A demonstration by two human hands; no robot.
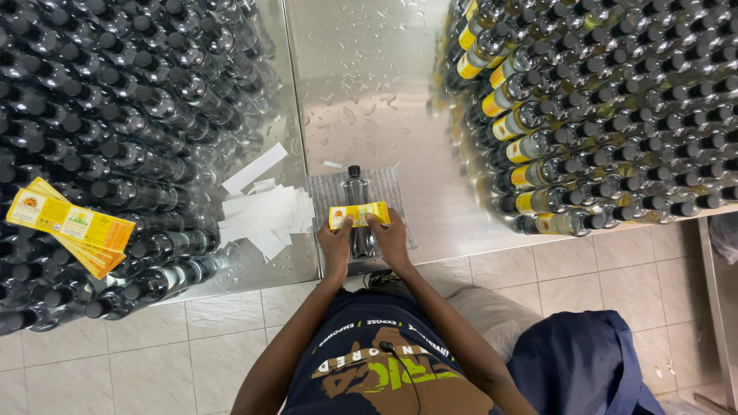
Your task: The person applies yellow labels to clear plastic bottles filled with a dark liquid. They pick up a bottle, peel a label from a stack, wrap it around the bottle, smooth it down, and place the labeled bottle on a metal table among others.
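Now, hands: the left hand (336,244) and right hand (390,238) pinch the two ends of a long yellow paper label (359,214), fingers closed on it.
Bottle: a clear plastic bottle with a black cap (356,200) lies under the label on a small grey mat (392,188), just past the hands.
Table: a shiny wet metal table (361,77).
Left side: many bare black-capped bottles (115,115) lie stacked, with a fan of yellow labels (69,227) on top.
Near the left hand: a heap of white paper strips (265,211).
Right side: stacked bottles wearing yellow labels (584,107).
Floor: a blue cloth (580,361) on pale tiles.
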